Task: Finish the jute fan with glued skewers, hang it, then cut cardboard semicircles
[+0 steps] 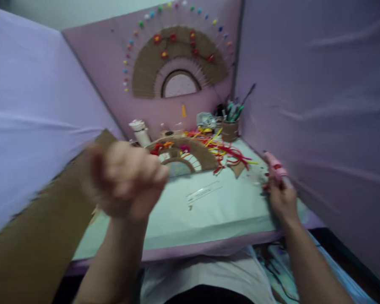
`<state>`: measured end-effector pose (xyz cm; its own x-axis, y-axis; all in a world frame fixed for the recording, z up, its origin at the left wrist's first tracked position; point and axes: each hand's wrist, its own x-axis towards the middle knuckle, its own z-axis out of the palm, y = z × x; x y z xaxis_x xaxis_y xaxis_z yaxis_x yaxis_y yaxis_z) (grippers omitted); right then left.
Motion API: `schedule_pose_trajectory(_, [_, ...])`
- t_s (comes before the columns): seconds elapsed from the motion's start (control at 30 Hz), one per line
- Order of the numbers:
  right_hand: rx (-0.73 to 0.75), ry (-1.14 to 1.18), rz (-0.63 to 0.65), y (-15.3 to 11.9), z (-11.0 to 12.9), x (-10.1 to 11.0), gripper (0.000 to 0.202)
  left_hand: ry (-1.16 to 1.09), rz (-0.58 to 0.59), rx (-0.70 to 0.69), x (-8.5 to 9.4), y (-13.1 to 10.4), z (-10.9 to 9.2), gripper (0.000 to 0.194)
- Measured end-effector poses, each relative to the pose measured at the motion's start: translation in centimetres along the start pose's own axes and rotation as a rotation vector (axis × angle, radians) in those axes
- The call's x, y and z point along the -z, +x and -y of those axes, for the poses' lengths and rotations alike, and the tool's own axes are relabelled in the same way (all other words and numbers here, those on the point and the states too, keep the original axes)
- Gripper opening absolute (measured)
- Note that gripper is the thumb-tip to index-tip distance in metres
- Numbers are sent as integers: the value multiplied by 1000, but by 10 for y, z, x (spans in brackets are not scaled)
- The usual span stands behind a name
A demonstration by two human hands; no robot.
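Note:
My left hand [126, 177] is raised in front of the camera, left of centre, blurred by motion, with its fingers curled in; whatever they hold, if anything, cannot be made out. A large sheet of brown cardboard [47, 219] lies behind and to the left of it. At the right side of the table my right hand [281, 198] is wrapped round a pink glue gun [275, 166], whose nozzle points up and away. A cardboard fan shape [202, 152] with red, orange and magenta flowers stands beyond my left hand.
Red and yellow craft stems [229, 152] lie behind the right part of the table [221, 211]. A pot of tools [230, 131] and a white bottle [140, 131] stand at the back. A brown fan [180, 42] hangs on the rear panel. Purple cloth walls flank the table.

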<state>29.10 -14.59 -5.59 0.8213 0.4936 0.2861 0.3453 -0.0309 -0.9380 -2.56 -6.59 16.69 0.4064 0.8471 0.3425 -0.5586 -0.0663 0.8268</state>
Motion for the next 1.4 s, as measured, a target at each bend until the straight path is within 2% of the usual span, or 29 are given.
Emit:
schedule_pose_trajectory(0.07, [16,29,-27,1,-1,-2,52,49,218,238,-18,20,57,37])
schedule_pose_trajectory(0.1, [25,47,-51,1,-2,-2,51,164,292,379,-25,29,84,29])
schedule_pose_trajectory(0.13, [31,65,-66,0,-2,-3,51,274,317,469,-30,36,109,24])
schedule_pose_trajectory(0.2, [44,100,-95,-1,0,-2,50,466,367,511,-36,50,150,19])
schedule_pose_trajectory(0.27, [54,125,-110,-3,2,0,49,578,402,506,-40,65,179,11])
schedule_pose_trajectory(0.33, [59,139,-119,-4,3,1,50,694,417,488,-46,83,200,6])
schedule_pose_trajectory(0.4, [56,145,-127,-3,3,2,50,865,451,421,-56,106,216,17])
schedule_pose_trajectory(0.47, [47,157,-134,-3,2,1,49,1101,515,277,-67,132,231,26])
schedule_pose_trajectory(0.57, [33,185,-131,-3,3,2,49,1420,526,118,-80,173,256,29])
schedule_pose_trajectory(0.67, [50,173,-117,-4,5,3,47,1545,538,80,-89,205,284,29])
schedule_pose_trajectory(0.8, [94,174,-125,-4,2,5,41,1679,639,85,-97,230,321,27])
schedule_pose_trajectory(0.93, [124,177,-109,-4,-2,7,38,1778,736,116,-107,236,346,26])
schedule_pose_trajectory(1.1, [122,177,-108,-4,-1,8,39,1831,816,152,-115,233,360,19])
schedule_pose_trajectory(1.17, [105,175,-118,-4,-1,9,40,1837,829,169,-117,235,362,18])
schedule_pose_trajectory(1.27, [77,189,-110,-4,-1,9,41,1830,834,191,-118,243,359,26])
schedule_pose_trajectory(1.4, [62,226,-104,-4,-2,9,42,1786,879,170,-115,249,350,14])
